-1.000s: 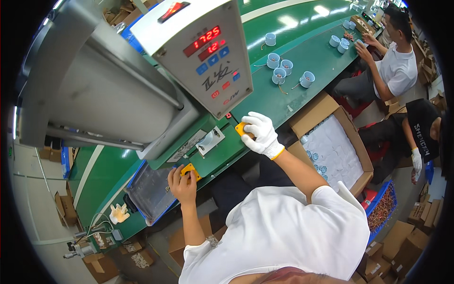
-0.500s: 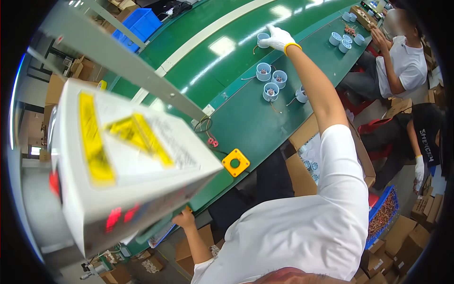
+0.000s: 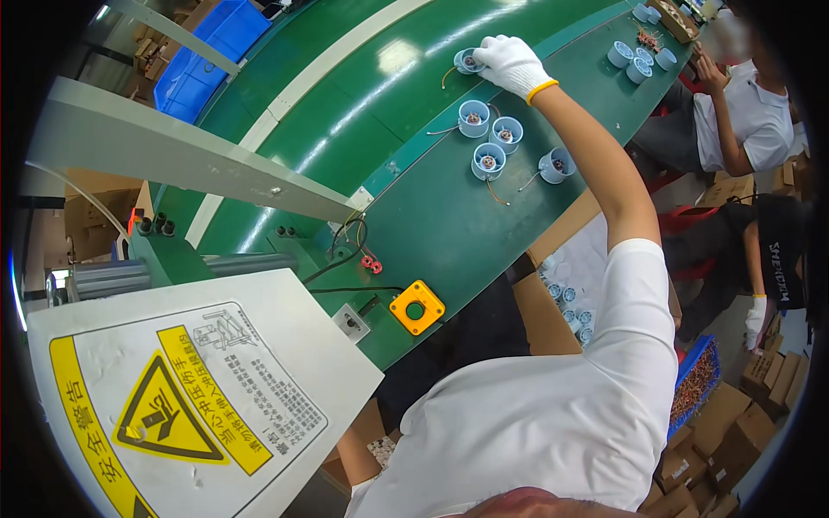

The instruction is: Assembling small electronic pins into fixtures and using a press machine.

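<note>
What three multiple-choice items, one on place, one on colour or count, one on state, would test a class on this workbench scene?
1. Where is the gloved right hand?
A. on the yellow button box
B. on a round blue part at the far side of the green belt
C. in the blue crate

2. What colour is the button box at the bench edge?
A. yellow
B. red
C. white

3. How is the right arm held?
A. folded at the chest
B. hanging down
C. stretched out over the belt

Answers: 1 B, the white glove rests on the round blue part farthest along the belt. 2 A, its housing is yellow with a green centre. 3 C, the arm reaches from the shoulder far across the bench.
</note>
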`<action>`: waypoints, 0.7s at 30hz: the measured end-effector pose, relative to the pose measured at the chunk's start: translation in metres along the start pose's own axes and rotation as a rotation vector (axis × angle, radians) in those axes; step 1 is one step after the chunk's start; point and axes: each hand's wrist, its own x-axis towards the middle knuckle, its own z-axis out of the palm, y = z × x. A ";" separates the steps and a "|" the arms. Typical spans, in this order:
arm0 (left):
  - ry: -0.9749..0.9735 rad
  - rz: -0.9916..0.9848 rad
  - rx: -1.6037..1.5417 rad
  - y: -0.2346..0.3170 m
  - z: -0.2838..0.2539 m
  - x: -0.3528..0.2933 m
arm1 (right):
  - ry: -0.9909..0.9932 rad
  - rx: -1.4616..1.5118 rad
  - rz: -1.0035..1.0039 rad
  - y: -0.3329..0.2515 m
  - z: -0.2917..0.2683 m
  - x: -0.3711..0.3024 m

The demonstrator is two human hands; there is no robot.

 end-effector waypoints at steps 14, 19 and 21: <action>-0.172 -0.230 0.089 0.045 -0.012 -0.009 | 0.334 1.019 -0.012 -0.204 -0.183 -0.090; -0.148 -0.116 -0.006 0.050 -0.015 0.027 | 0.075 1.408 0.020 -0.411 -0.204 -0.164; -0.108 -0.042 0.023 0.027 -0.013 0.038 | -0.028 1.281 0.078 -0.474 -0.193 -0.148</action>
